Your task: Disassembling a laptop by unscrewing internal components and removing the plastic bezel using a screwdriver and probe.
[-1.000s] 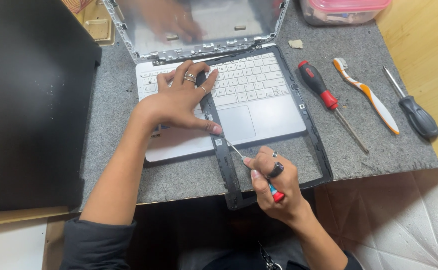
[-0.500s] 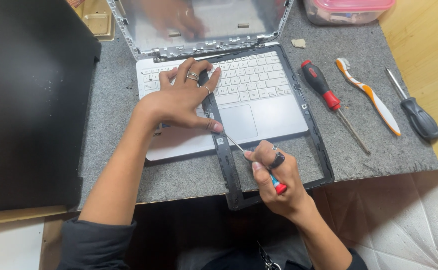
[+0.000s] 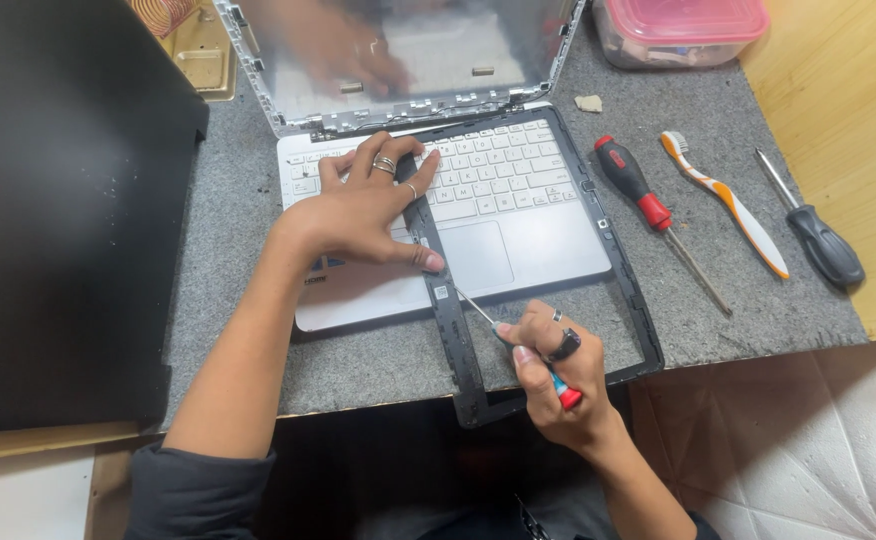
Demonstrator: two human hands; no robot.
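Under the right hand (image 3: 558,375), the small screwdriver (image 3: 518,350) is mostly hidden.

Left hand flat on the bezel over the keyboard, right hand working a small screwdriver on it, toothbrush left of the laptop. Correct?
Not quite. The head view shows the toothbrush right of the laptop. Left hand on the bezel and right hand with the small screwdriver are as stated.

Head camera looks steeply down, close over the desk (image 3: 258,370).

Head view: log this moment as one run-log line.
left hand: presses black bezel frame on white laptop | right hand: holds small screwdriver, tip at frame
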